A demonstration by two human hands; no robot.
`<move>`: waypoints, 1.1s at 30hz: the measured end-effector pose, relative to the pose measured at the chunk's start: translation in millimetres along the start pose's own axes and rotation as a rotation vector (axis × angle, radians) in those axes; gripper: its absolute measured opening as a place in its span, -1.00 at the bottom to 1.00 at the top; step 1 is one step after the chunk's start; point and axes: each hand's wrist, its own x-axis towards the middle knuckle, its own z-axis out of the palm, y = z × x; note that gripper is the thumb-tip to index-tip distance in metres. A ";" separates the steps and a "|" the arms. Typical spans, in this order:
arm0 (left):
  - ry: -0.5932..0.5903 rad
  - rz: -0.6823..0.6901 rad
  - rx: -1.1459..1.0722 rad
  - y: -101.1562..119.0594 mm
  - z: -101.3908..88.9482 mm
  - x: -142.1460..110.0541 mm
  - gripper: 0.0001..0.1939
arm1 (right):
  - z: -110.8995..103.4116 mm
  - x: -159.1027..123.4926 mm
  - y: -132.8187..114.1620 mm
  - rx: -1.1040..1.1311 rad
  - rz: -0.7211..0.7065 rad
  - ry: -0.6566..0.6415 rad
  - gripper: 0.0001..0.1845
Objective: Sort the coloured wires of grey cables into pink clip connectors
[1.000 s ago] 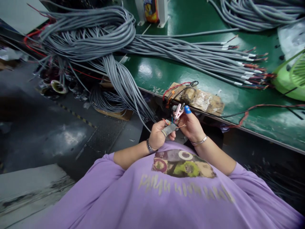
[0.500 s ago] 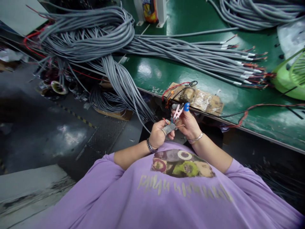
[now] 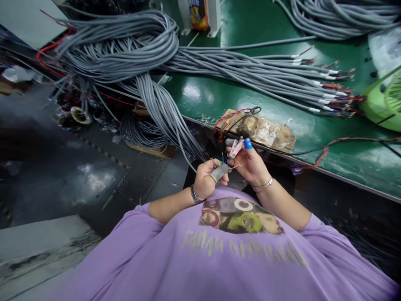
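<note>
My left hand point(image 3: 205, 180) is closed around the end of a grey cable point(image 3: 186, 158) in front of my body. A grey wrap point(image 3: 219, 172) lies along where its thumb is. Thin coloured wires point(image 3: 223, 159), orange and blue among them, fan out past these fingers. My right hand point(image 3: 252, 167), with a blue cover point(image 3: 247, 144) on its thumb, is closed on a small pink clip-like tool point(image 3: 236, 148). Its lower end is close to the wires; whether it grips one is too small to tell.
Grey cables point(image 3: 244, 69) with stripped ends lie across the green table point(image 3: 194, 94), beside a large coil point(image 3: 125, 46). A wooden block point(image 3: 275, 136) with a wired device sits at the table edge. A green plastic fan-like object point(image 3: 384, 102) stands at right.
My right hand has shifted slightly right and down, away from my left hand. The pink tool now leans further to the right. My left hand still holds the cable, a little lower left.
</note>
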 end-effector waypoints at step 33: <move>-0.008 0.025 -0.029 -4.9 -2.2 6.2 -0.60 | 4.3 -4.1 1.0 -0.096 -0.001 0.048 -0.40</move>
